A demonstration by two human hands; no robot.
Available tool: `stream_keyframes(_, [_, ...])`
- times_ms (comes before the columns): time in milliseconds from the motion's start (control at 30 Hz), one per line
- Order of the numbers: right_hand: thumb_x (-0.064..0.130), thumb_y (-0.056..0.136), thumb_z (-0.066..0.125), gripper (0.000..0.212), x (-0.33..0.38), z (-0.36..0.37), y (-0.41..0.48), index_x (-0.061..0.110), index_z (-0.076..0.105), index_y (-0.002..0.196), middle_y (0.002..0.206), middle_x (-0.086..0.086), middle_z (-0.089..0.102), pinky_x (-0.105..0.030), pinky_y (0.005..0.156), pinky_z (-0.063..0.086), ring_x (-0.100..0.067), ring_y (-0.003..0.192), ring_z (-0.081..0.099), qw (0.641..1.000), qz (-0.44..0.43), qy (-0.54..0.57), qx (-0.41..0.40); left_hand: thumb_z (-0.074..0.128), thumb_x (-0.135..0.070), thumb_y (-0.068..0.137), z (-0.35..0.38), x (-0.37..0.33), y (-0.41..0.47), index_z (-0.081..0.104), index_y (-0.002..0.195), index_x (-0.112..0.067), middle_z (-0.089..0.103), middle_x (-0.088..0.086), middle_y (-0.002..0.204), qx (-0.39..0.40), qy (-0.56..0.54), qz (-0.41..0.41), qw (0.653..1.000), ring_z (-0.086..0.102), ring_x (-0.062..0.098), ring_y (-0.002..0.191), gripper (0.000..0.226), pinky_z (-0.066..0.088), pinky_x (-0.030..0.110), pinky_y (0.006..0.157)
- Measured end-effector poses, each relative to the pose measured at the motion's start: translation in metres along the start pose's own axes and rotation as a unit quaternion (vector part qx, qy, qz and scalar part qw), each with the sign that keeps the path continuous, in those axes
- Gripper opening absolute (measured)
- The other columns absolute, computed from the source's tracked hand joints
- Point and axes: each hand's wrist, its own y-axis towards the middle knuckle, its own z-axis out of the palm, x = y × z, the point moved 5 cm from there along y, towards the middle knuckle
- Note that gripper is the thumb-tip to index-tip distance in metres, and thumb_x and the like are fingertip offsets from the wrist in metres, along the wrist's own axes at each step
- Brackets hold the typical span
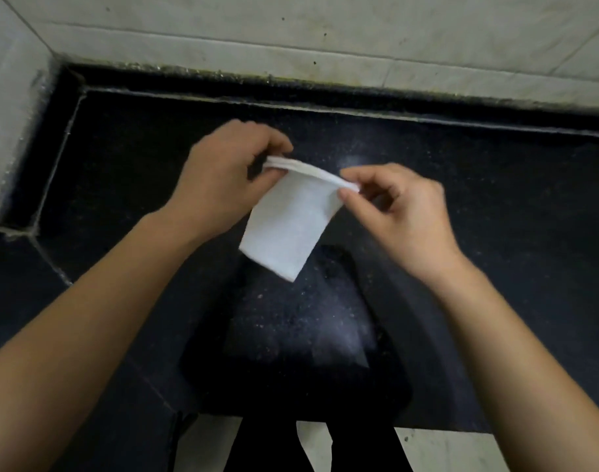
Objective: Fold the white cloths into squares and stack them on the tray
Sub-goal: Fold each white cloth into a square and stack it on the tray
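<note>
Head view, looking down. Small white rectangular cloth (287, 226), folded into several layers, held up in the air above a black speckled stone counter (495, 199) and not touching it. Layered edge uppermost, slanting from upper left down to lower right. Rest of the cloth hanging below that edge and tilted towards the camera, lower corner free.

Left hand (223, 178) pinching the left end of the top edge, fingers curled over it and thumb beneath. Right hand (400, 212) pinching the right end between thumb and forefinger, remaining fingers loosely bent and holding nothing else. Hands near each other, with only the cloth's top edge between them. Both forearms bare, reaching in from the lower corners of the picture.

Dark shadow on the counter beneath the cloth and hands. Grimy seam along the back and left sides of the counter, with a pale tiled wall (325, 35) rising behind it. At the bottom edge, beyond the counter's front, a strip of pale floor (444, 447) crossed by two dark shapes, probably legs. Too dim there to tell more.
</note>
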Motion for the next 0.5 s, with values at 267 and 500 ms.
stream_keyframes(267, [0.014, 0.093, 0.070, 0.014, 0.017, -0.011, -0.034, 0.011, 0.075, 0.106, 0.101, -0.002, 0.070, -0.025, 0.083, 0.050, -0.014, 0.091, 0.065, 0.988, -0.150, -0.032, -0.008, 0.073, -0.002, 0.083, -0.011, -0.033, -0.075, 0.072, 0.089, -0.003, 0.068, 0.009, 0.094, -0.138, -0.062, -0.010, 0.988, 0.062, 0.024, 0.090, 0.006, 0.047, 0.029, 0.083])
stream_keyframes(500, [0.021, 0.090, 0.068, 0.018, -0.048, 0.077, -0.134, 0.017, 0.073, 0.107, 0.095, -0.001, 0.068, -0.041, 0.070, 0.055, -0.024, 0.082, 0.064, 0.942, -0.153, -0.145, 0.261, 0.067, -0.009, 0.084, 0.103, -0.025, -0.207, 0.070, 0.090, -0.015, 0.065, -0.001, 0.096, 0.124, -0.028, -0.002, 0.992, 0.062, 0.024, 0.090, 0.010, 0.044, 0.035, 0.070])
